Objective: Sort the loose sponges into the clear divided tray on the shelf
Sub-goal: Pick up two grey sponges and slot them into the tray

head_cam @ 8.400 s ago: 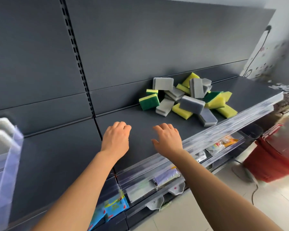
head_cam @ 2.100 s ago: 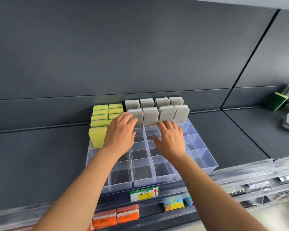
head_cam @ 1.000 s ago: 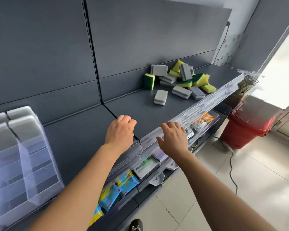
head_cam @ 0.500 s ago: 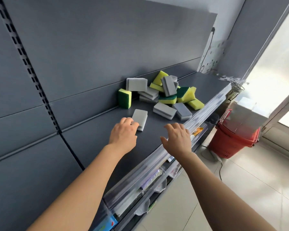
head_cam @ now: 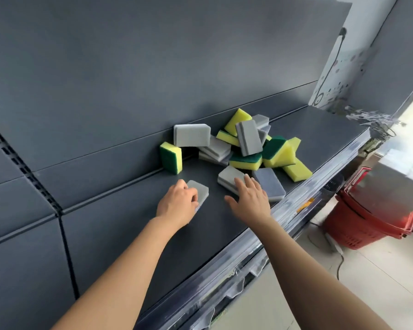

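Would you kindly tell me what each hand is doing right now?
Left hand: curled round a lone grey sponge.
Right hand: open, fingers straight over another grey sponge, holding nothing.

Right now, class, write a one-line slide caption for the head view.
Left hand grips a grey sponge; right hand reaches for a second sponge beside the pile on the shelf.

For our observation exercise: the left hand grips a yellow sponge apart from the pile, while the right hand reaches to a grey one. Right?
No. The head view shows the left hand gripping a grey sponge, not a yellow one. It does lie apart from the pile, and the right hand reaches to a second grey sponge.
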